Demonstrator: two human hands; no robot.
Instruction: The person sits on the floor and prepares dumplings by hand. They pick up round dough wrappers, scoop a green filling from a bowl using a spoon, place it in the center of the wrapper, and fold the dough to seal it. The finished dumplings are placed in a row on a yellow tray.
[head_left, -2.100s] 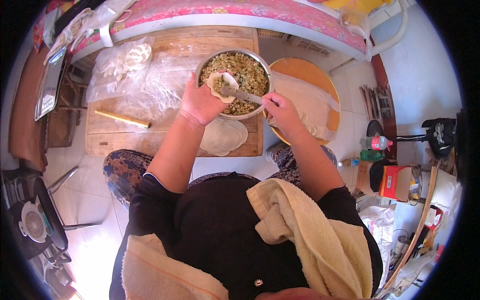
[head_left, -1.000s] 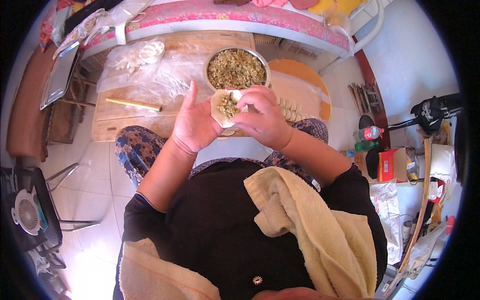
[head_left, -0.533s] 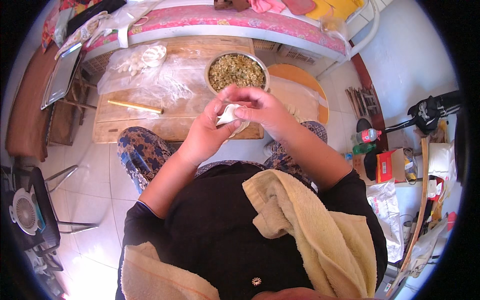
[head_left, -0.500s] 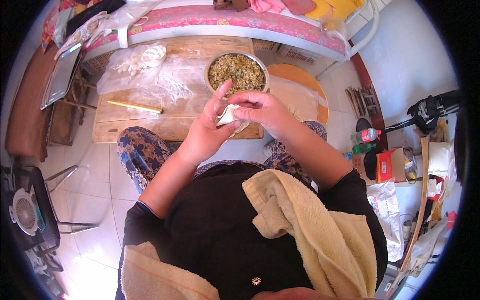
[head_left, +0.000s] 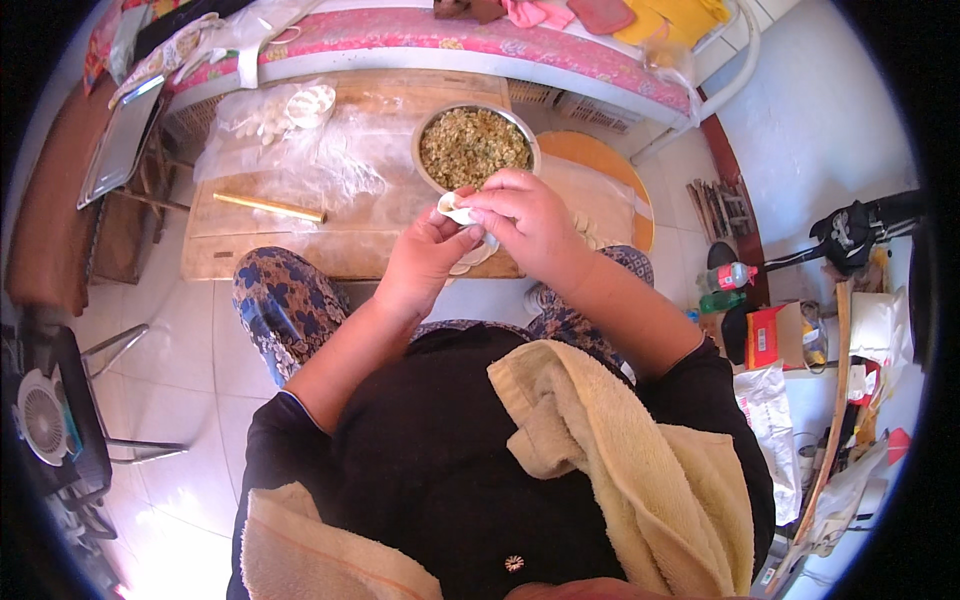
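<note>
- I have both hands in view, meeting over the near side of the wooden counter (head_left: 290, 262), and both are grasping the same dough wrapper (head_left: 456, 212).
- The left hand (head_left: 425, 265) holds the wrapper from the left and below, thumb and fingers pinched on it.
- The right hand (head_left: 535, 222) comes in from the right, thumb and fingertips closed on the wrapper's right edge.
- I see the wrapper folded, pale and small between the fingertips, held clear of the counter; how far its edge is sealed I cannot tell from here.
- Just beyond the hands I have the steel bowl (head_left: 417, 160), with chopped, green-flecked filling (head_left: 475, 142) in it.
- Below the hands, near the counter's front edge, lie flat pale dough rounds (head_left: 472, 260), overlapping and partly hidden from me.
- To the right of the bowl I make out a round yellow tray (head_left: 642, 185), with folded dough pieces (head_left: 585, 232) on its near part, partly covered by the right forearm.
- On my left, a golden rod (head_left: 270, 207) lies on the counter near a crumpled clear plastic sheet (head_left: 340, 182).
- Farther back on that side sit small white dough lumps (head_left: 262, 125), beside a white dish (head_left: 325, 95).
</note>
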